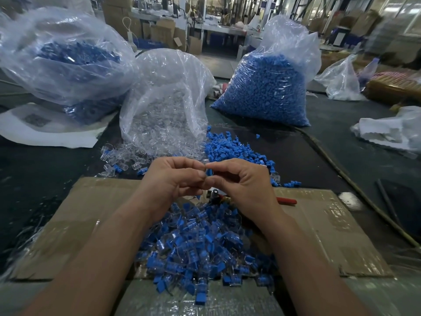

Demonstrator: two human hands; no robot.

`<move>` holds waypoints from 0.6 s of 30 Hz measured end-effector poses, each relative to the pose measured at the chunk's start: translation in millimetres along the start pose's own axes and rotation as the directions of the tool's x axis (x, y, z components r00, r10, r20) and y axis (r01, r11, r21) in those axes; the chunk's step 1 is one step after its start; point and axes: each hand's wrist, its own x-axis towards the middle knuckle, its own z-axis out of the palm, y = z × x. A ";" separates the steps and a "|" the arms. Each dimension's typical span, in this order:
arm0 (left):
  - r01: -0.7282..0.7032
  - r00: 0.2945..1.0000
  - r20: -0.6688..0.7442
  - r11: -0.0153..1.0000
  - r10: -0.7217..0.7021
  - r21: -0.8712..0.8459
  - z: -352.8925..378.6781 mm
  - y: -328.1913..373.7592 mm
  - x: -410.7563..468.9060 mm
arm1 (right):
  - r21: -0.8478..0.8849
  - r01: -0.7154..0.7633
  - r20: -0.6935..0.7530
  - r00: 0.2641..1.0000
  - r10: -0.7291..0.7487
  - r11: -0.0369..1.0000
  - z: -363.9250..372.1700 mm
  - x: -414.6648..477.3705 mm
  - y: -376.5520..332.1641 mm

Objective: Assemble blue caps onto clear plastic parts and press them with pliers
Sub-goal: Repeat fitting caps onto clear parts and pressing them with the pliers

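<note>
Fitting step in hand, judged from the pose. The left hand (173,179) and right hand (241,185) meet fingertip to fingertip. Right fingers (227,165) are curled, pinching a small blue plastic cap (209,172). Left fingers (189,165) are curled on what appears to be a small clear plastic part (205,160), seen only as a glint at the tips. Cap and part touch; whether the cap is seated cannot be told.

The work is held up off the counter (319,151), probably so both pinches can align the pieces freely.

- Directly beneath the fingers: red-handled metal pliers (287,201), lying partly under the right hand on a flattened brown cardboard sheet (319,224). Likely parked there for a short reach to the pressing step.
- Nearer than the fingers: heap of assembled blue-and-clear pieces (200,252) on the same sheet, seemingly the drop zone.
- Just beyond the fingers: loose blue caps (232,149), spilled within reach.
- Further beyond: clear plastic bag of clear parts (164,106) towards the left hand's side, clear plastic bag of blue caps (266,87) towards the right's. Stock appears sorted by hand.

Pressing not yet done on this piece.
</note>
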 end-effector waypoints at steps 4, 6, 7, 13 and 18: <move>0.003 1.000 0.003 1.000 -0.003 0.007 0.7 -0.4 0.6 | -0.006 0.010 -0.001 1.000 -0.010 1.000 -1.7 -0.2 2.5; 0.005 1.000 0.000 1.000 -0.005 0.012 1.2 -0.1 1.4 | -0.020 0.004 -0.003 1.000 -0.004 1.000 -2.0 0.5 2.7; 0.005 1.000 -0.001 1.000 -0.005 0.016 0.9 -0.2 1.9 | -0.024 0.005 -0.003 1.000 -0.005 1.000 -2.1 1.1 3.1; 0.005 1.000 0.003 1.000 -0.005 0.014 -0.3 -0.5 -0.9 | -0.026 0.021 0.003 1.000 -0.021 0.999 -1.8 -0.9 1.3; 0.007 1.000 -0.001 0.994 -0.007 0.109 0.0 -2.0 -0.6 | -0.196 0.146 -0.008 0.989 -0.151 0.970 -1.4 -1.9 0.8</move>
